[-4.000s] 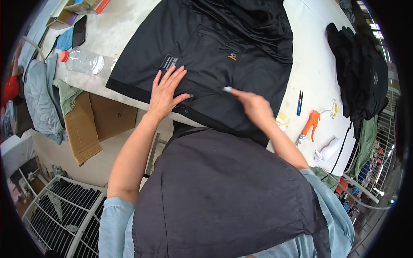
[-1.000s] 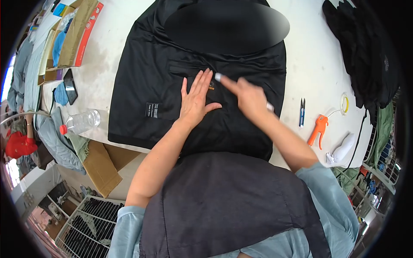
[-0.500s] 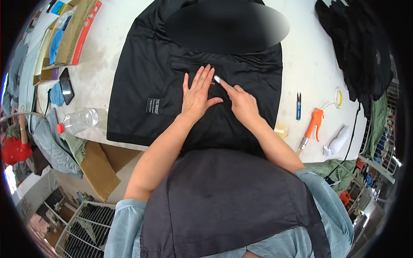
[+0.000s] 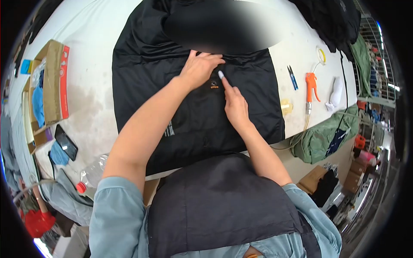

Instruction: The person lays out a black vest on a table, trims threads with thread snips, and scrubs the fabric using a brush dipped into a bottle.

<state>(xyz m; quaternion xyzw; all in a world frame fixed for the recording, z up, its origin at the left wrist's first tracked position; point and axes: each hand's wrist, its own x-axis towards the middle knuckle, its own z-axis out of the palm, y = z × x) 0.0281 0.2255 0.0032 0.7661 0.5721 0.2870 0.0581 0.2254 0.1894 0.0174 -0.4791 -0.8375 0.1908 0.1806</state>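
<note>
A black garment (image 4: 249, 116), smooth and slightly shiny, lies spread before me, its upper part bunched into folds. My left hand (image 4: 201, 69) rests on it near those folds, fingers apart and slightly bent; a dark blur hides what lies just beyond. Lower and to the right, my right hand (image 4: 236, 105) touches the fabric with its index finger stretched out, the other fingers curled, holding nothing visible. A white cover (image 4: 221, 74) sits on that index fingertip. Between the hands shows a small orange-and-grey logo (image 4: 214, 84). My left forearm partly covers a printed label (image 4: 169, 129).
Right of the garment lie blue thread snips (image 4: 293, 78), an orange air gun (image 4: 310, 86) with a hose, and a white wrapped bundle (image 4: 334, 94). On the left are a cardboard box (image 4: 52, 81), a phone (image 4: 66, 142) and a plastic bottle (image 4: 92, 172). Dark clothing (image 4: 331, 21) is piled at upper right.
My left hand has moved from lying flat beside the logo up toward the folds, uncovering the logo. My right index finger stays close to the logo. The camera view has shifted and turned.
</note>
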